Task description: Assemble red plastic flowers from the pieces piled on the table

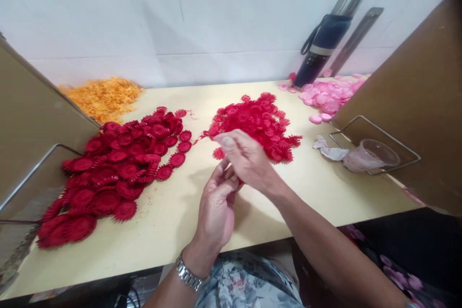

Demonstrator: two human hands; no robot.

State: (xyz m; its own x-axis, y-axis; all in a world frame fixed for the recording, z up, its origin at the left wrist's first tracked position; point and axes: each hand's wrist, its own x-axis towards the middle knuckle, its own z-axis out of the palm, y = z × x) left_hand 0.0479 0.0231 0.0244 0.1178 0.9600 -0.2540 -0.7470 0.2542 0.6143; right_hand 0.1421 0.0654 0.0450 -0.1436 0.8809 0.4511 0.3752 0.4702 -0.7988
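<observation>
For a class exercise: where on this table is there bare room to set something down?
The table is bare between the left hand and the dark red pile, except specks, and between the right forearm and the cup. Crowded: left, under that pile; ahead of the hands, under the bright red pile; far right, with pink pieces and a bottle.

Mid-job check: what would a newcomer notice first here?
A large heap of deep-red frilled round pieces lies left, a smaller red frilled heap beyond the bare hands. At the back right, a dark-blue cylindrical bottle stands beside pale-pink round pieces.
</observation>
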